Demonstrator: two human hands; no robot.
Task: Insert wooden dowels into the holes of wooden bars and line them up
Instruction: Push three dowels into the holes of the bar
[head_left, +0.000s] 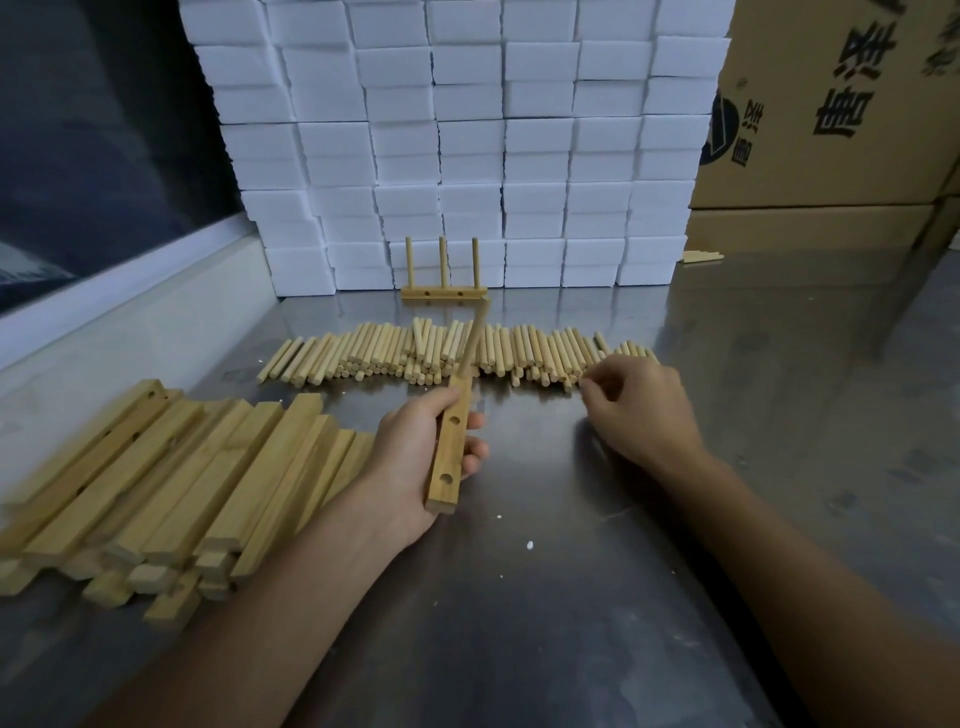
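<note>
A bar (451, 441) is gripped in the left hand (415, 462), its fingers (475, 451) wrapped round the lower half; the bar points toward 12 o'clock, blurred at its far end, with two empty holes shown on the upper face. The right hand (636, 408) is lowered at the 3 o'clock end of the dowel row (457, 353), fingers curled at the nearest dowels; whether a dowel is already pinched cannot be told.

The step in hand is judged to be the loading of a second bar: one finished bar (443, 293) with three upright dowels stands at 12 o'clock by the white boxes (467, 135), and a stack of bars (156, 483) waits at 9 o'clock on the counter (649, 571).

Next, a single dowel must be lifted clear of the row, brought to the bar, aligned end-on with a hole and pressed in square, while the bar is held steady.
</note>
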